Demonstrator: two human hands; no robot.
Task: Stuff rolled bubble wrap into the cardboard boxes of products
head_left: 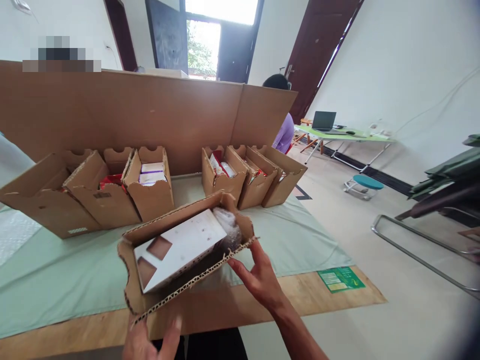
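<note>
Cardboard bin (245,227), open-topped and ragged along its corrugated rim, is held tilted at the near edge of the wooden table (300,294); whether its base is borne by the table cannot be told. Its right end is gripped by the right hand (260,277), with thumb laid on the near wall and fingers hooked round the corner. The near left corner is met by the left hand (144,342), its thumb spread free; its other fingers are hidden, so their closure cannot be told. Handling of this loaded bin is judged the step in hand; a steady two-handed hold would be called for next. Inside, a smooth white box (193,237) bearing two brown squares is set beside a crinkled clear-plastic bundle (230,231). Beyond, scallop-ended left bins (108,204) and right bins (225,185) are ranged on creased pale-green cloth (311,245).
</note>
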